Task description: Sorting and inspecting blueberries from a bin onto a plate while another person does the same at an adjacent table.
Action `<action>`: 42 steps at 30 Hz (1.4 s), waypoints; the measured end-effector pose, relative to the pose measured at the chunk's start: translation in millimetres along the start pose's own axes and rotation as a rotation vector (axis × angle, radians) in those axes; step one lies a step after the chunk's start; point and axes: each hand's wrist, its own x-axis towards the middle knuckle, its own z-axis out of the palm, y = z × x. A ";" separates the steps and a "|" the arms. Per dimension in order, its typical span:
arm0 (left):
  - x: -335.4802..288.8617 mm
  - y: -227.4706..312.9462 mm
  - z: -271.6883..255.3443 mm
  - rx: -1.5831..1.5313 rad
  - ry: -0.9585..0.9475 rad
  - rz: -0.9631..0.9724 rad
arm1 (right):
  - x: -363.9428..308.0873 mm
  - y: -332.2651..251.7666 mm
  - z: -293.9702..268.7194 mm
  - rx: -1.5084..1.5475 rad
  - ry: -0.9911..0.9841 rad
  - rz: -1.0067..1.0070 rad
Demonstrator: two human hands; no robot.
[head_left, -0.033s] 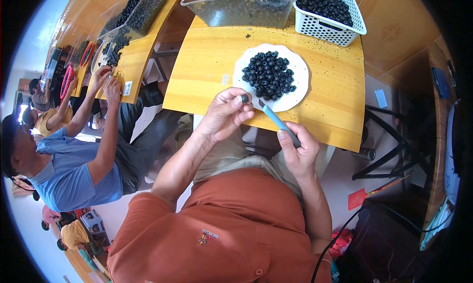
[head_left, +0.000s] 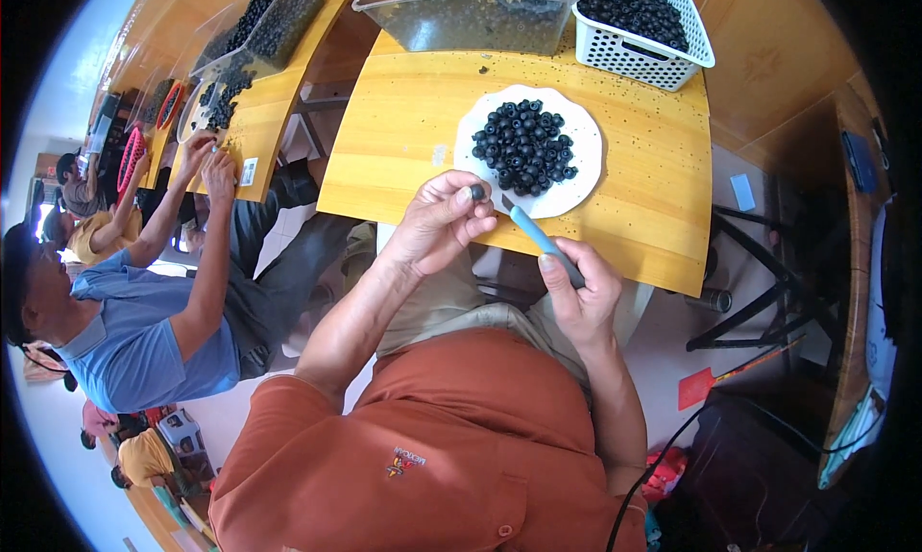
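My left hand pinches one small dark round bead-like piece between thumb and fingertips, just off the plate's near-left edge. In my right hand is a slim tool with a blue handle and a short pointed dark tip, like a small carving knife. Its tip points at the left hand, a small gap away from the held piece. Beyond both hands, a white scalloped plate bears a heap of similar dark round pieces, several with a visible hole or dimple.
A clear plastic bin and a white perforated basket, both full of dark pieces, stand at the far edge. Dark crumbs dot the wooden table. At left, a person in a blue shirt works at another table. A cable hangs at right.
The blue-handled tool has shifted very slightly leftward in my right hand. The left hand and the piece it holds look the same.
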 end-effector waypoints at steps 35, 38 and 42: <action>-7.9 -7.3 14.2 -0.080 -0.140 -0.039 | -1.7 -3.1 5.5 0.053 0.226 0.173; -12.8 -5.3 16.3 -0.045 -0.121 -0.067 | -0.5 3.4 -8.8 0.100 0.323 0.138; -10.2 -5.3 12.5 -0.039 -0.122 -0.055 | 0.3 -5.4 -13.4 0.066 0.257 0.135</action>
